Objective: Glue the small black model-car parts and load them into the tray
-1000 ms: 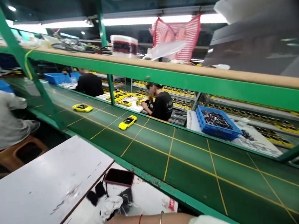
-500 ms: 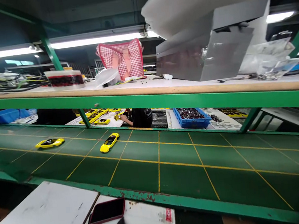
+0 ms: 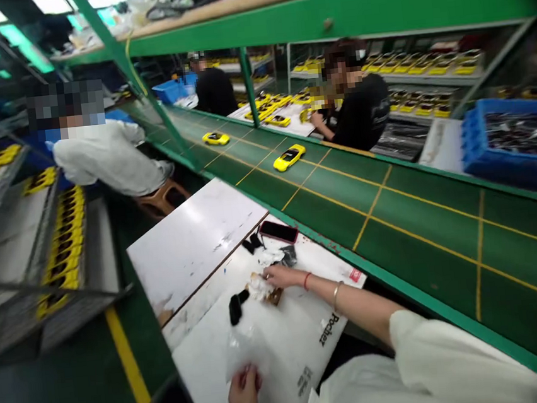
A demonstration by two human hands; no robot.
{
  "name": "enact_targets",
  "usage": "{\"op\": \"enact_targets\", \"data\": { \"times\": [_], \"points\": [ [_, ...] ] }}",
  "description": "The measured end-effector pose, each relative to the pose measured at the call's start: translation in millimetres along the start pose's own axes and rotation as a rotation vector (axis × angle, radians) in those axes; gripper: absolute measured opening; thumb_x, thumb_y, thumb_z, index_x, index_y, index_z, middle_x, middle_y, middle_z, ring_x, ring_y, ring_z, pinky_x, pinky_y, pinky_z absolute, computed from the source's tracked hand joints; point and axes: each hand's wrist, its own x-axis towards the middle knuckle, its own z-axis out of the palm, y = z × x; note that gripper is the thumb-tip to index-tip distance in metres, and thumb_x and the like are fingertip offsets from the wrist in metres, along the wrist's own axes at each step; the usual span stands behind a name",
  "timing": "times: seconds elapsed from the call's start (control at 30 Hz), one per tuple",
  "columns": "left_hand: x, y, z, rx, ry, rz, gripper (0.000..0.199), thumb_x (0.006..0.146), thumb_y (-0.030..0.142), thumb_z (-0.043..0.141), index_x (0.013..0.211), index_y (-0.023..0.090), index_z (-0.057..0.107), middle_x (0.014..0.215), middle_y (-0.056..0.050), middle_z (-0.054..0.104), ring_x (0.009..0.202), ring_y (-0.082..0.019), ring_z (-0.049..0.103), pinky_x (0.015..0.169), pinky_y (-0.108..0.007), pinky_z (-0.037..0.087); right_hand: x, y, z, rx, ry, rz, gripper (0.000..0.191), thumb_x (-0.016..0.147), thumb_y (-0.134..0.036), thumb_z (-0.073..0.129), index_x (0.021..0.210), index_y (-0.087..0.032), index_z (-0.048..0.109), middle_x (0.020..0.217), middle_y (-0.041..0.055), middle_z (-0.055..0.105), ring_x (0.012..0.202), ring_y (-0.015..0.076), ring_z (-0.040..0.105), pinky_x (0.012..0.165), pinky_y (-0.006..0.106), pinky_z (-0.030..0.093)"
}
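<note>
My right hand [image 3: 281, 277], with a red string and a metal bangle at the wrist, reaches out over the white sheet [image 3: 282, 346] on the table. Its fingers close on a crumpled white wad with a brown piece under it [image 3: 261, 288]. At the bottom edge, my left hand [image 3: 243, 395] pinches the near edge of a clear plastic bag [image 3: 246, 353] that lies flat on the sheet. A small black part [image 3: 234, 308] lies just left of the wad. A phone in a red case [image 3: 278, 231] and more black parts [image 3: 253, 242] sit farther out.
A green conveyor belt [image 3: 393, 215] with yellow lines runs along the right, carrying two yellow toy cars [image 3: 289, 156] [image 3: 215, 138]. A blue bin [image 3: 514, 140] stands beyond it. Co-workers sit across the belt [image 3: 359, 110] and to the left [image 3: 103, 157]. Racks of yellow cars [image 3: 64, 246] line the left.
The view swung up to the shelf and back down to the table. My left hand has come into view on the clear bag. The cars have moved along the belt.
</note>
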Motion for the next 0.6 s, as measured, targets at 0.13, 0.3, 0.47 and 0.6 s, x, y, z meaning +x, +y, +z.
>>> {"op": "enact_targets", "data": {
  "times": [0.13,0.3,0.47,0.6],
  "points": [
    [14.5,-16.0,5.4,-0.084,-0.054,-0.029,0.026,0.062,0.034,0.066,0.074,0.012,0.063,0.063,-0.003,0.063,0.061,-0.018,0.062,0.062,-0.032,0.054,4.4,12.2,-10.9,-0.072,-0.031,-0.022,0.022,0.089,-0.034,0.053,0.088,-0.012,0.059,0.082,0.0014,0.06,0.073,0.0122,0.057,0.069,0.03,0.049],
    [25.3,-24.0,16.6,-0.109,-0.084,-0.013,0.035,0.055,0.043,0.064,0.073,0.012,0.064,0.061,-0.003,0.062,0.061,-0.019,0.061,0.061,-0.032,0.051,0.3,3.2,-23.8,-0.169,0.036,-0.072,0.023,0.09,-0.034,0.053,0.083,-0.013,0.059,0.079,0.0007,0.059,0.074,0.0127,0.057,0.072,0.032,0.048],
    [27.5,-34.6,20.9,-0.027,-0.081,-0.008,0.037,0.059,0.047,0.061,0.075,0.013,0.062,0.062,-0.003,0.06,0.063,-0.02,0.061,0.064,-0.034,0.051,5.6,-1.5,-19.5,-0.211,0.11,-0.101,0.023,0.09,-0.034,0.051,0.083,-0.013,0.058,0.079,0.0008,0.058,0.075,0.0133,0.056,0.074,0.033,0.047],
    [27.3,-38.0,17.7,0.092,-0.067,0.003,0.035,0.066,0.044,0.056,0.083,0.013,0.059,0.067,-0.004,0.063,0.067,-0.022,0.063,0.069,-0.035,0.052,9.3,3.7,-16.9,-0.193,0.109,-0.131,0.022,0.089,-0.031,0.053,0.078,-0.013,0.057,0.075,-0.0003,0.057,0.072,0.0124,0.055,0.071,0.03,0.046]
  ]
}}
